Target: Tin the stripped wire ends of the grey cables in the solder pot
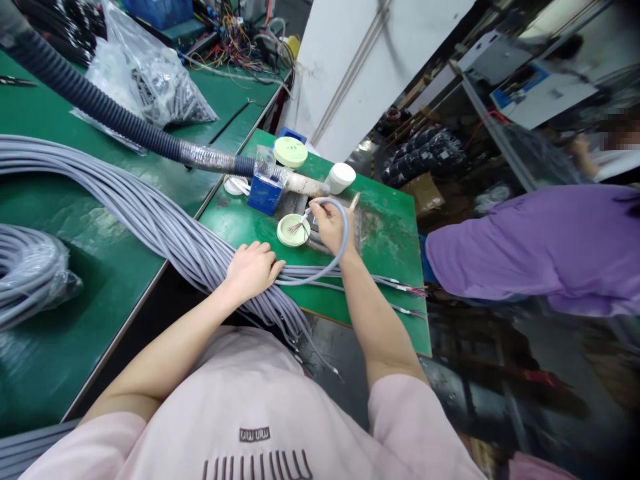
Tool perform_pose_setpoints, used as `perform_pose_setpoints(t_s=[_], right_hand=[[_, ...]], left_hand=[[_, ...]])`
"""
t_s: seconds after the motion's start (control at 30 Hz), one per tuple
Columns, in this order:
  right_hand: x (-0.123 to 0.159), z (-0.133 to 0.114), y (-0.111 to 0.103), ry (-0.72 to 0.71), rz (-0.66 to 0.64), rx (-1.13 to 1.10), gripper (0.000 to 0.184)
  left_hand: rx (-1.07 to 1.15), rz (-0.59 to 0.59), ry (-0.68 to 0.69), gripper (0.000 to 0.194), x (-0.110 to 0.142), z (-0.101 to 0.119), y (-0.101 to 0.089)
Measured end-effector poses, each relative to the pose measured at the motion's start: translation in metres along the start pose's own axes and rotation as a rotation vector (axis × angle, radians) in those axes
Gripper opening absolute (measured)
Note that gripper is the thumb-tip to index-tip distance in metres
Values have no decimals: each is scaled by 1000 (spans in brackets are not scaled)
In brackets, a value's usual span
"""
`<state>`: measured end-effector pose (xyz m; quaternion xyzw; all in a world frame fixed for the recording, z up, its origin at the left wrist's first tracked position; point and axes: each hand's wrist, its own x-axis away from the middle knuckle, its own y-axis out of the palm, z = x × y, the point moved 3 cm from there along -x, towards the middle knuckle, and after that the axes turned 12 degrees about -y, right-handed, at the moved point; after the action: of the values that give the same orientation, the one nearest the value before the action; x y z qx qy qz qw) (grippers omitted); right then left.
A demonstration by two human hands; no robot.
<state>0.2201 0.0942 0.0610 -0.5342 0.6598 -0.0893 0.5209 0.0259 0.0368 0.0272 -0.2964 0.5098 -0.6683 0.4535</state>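
Observation:
My left hand point(255, 269) lies palm down across a thick bundle of grey cables point(165, 223), its fingers curled over them and the thumb along the near side. My right hand point(333, 227) pinches the end of one cable point(346, 227), which bends in a loop back to the bundle. Fanned wire strands point(296, 228) stick out of that end, over a round pale-green dish point(286, 238). I cannot tell whether the strands touch what is in the dish. Other cable ends with coloured wires point(413, 291) lie on the green board, right of my right forearm.
A ribbed black hose point(100, 100) ends in a nozzle point(307, 185) on a blue block point(265, 193). Nearby stand a white tub point(341, 177) and a pale-green lid point(290, 152). Left are a bagged cable pile point(165, 93) and coil point(30, 273). A person in purple point(520, 247) is at right.

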Motion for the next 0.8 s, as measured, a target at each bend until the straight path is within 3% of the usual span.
perform_pose_setpoints(t_s=[0.47, 0.67, 0.8], right_hand=[[1, -10, 6, -110, -123, 143, 26], [1, -11, -29, -127, 27, 198, 24], [5, 10, -52, -104, 75, 308, 24]], left_hand=[[10, -21, -1, 45, 0, 0, 1], [39, 8, 7, 42, 1, 0, 0], [68, 18, 4, 40, 0, -1, 1]])
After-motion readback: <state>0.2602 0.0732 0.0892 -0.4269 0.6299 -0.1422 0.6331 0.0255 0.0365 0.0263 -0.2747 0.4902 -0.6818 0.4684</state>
